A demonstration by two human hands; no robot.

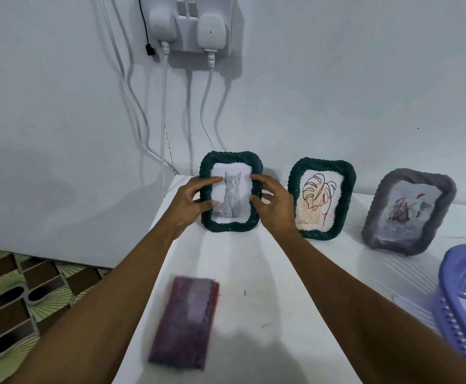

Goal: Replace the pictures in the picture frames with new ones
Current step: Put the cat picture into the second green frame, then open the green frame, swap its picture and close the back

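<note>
Tabletop (268,273) — white, under cat frame (231,226) (patterned floor (18,295)).

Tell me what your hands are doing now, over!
Left hand and right hand hold the kitten frame by its sides. Frame upright on table. Leaf frame close beside right hand.

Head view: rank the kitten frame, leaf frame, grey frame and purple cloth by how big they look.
1. grey frame
2. purple cloth, unsure because it lies nearer the camera
3. kitten frame and leaf frame, which look alike
</note>
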